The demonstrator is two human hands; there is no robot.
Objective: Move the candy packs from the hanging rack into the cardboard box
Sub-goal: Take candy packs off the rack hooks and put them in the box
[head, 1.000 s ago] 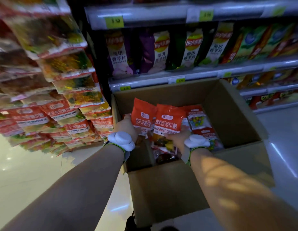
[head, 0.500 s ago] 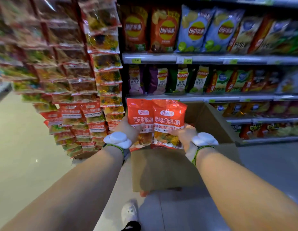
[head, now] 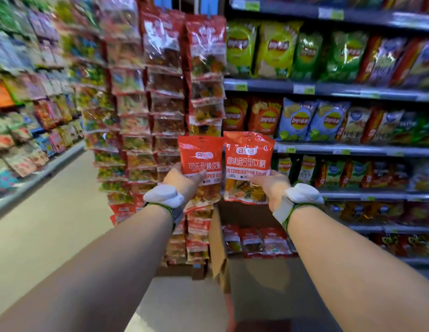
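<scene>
My left hand [head: 183,182] grips a red candy pack [head: 201,161] by its lower left side. My right hand [head: 272,186] grips a second red candy pack [head: 247,164] by its lower right side. Both packs are held upright side by side at chest height, in front of the hanging rack [head: 165,104] full of red-topped candy packs. The cardboard box [head: 218,245] stands below my hands, with several red candy packs [head: 254,242] lying inside it.
Shelves of crisp bags [head: 328,121] run along the right. Another shelf of snack packs [head: 28,121] lines the left side of the aisle. Pale floor [head: 52,224] stretches between them.
The view has tilted up from the box to the rack. Both hands have risen out of the box, each holding its candy pack upright.
</scene>
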